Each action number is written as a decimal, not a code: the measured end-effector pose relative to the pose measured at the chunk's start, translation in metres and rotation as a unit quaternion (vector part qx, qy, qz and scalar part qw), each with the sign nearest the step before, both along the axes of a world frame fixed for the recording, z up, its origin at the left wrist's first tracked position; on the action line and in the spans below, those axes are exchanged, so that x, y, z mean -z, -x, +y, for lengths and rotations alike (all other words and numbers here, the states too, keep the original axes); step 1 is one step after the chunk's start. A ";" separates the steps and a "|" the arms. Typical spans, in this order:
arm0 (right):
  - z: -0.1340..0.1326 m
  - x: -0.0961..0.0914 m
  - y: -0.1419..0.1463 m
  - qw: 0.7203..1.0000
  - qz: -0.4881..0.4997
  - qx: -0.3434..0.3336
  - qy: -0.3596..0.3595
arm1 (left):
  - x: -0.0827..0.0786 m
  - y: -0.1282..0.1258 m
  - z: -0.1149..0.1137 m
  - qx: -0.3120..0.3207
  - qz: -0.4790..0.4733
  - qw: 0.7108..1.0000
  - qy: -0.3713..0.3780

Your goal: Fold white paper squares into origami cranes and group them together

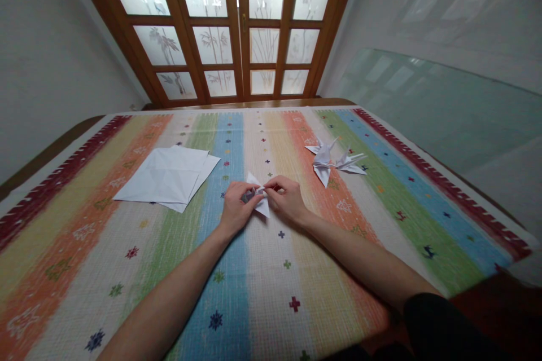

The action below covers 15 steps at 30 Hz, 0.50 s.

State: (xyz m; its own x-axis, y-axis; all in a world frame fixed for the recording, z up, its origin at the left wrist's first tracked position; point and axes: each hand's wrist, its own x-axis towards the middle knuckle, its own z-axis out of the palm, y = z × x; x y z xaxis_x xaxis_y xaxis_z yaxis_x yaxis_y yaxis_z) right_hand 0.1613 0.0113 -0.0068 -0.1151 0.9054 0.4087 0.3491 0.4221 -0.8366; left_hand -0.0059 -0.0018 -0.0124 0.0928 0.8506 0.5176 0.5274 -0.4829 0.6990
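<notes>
Between my hands is a small piece of folded white paper (261, 207), its pointed corners sticking out above and below my fingers. My left hand (237, 203) pinches it from the left, thumb and fingers closed on it. From the right, my right hand (285, 196) grips the same paper with thumb and forefinger near its upper middle. The fingers cover much of the paper, so its full folded shape is hidden. To the right lie folded paper cranes (322, 157), close together on the cloth.
A stack of white paper sheets (163, 175) lies to the left of my hands. The table wears a striped, patterned tablecloth (224, 293). Beyond its far edge stand wood-framed glass doors (241, 62); a glass panel (423, 101) leans by the right wall.
</notes>
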 end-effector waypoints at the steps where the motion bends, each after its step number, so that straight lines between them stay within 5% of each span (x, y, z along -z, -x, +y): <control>1: 0.001 0.000 -0.001 1.000 0.013 0.002 0.009 | 0.001 0.000 0.000 0.006 -0.005 1.000 0.005; 9: 0.003 0.000 0.000 0.993 0.061 -0.082 0.057 | 0.007 0.001 0.000 -0.012 -0.043 0.998 0.047; 15: 0.004 -0.002 -0.001 0.995 0.041 -0.077 0.048 | 0.008 0.000 0.001 0.001 -0.028 0.999 0.026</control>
